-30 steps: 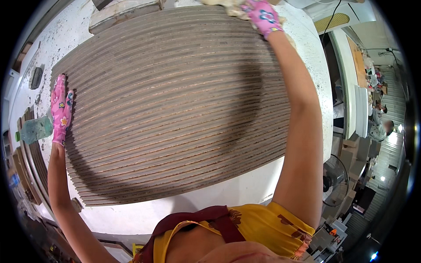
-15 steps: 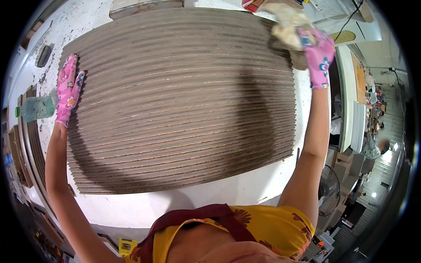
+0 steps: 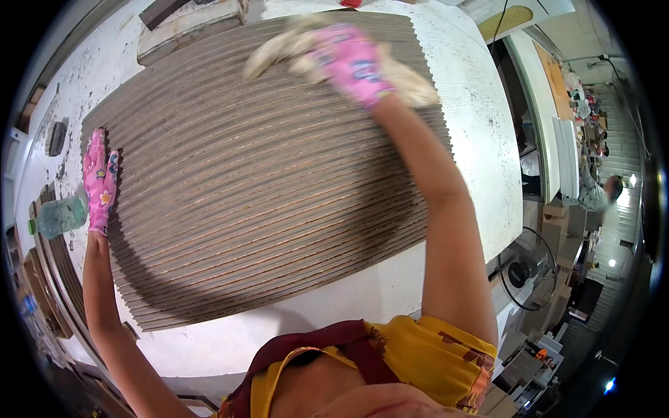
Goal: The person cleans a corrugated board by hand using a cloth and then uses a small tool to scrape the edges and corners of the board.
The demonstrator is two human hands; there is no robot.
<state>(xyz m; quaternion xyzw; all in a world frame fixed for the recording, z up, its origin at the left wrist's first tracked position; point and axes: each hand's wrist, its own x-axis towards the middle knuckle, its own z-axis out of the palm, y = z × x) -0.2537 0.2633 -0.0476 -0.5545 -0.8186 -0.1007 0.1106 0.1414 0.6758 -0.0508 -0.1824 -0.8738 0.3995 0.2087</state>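
A wide sheet of grey-brown ridged strips, laid side by side, covers much of the white table. At its far edge my right hand, in a pink flowered glove, presses a cream cloth onto the strips. Both hand and cloth are smeared by motion. My left hand, in a matching glove, lies against the sheet's left edge with its fingers stretched out and nothing in it. Just left of that hand a clear plastic bottle with a green cap lies on its side.
A dark block sits on the white table at the far left. Beyond the sheet stands a pale, worn slab with a dark bar on it. A fan stands off the table's right side, and a person is farther back.
My right hand has swept the cloth leftward from beyond the far right corner onto the sheet's far part. My left hand stays at the left edge. The whole view has shifted and turned slightly.
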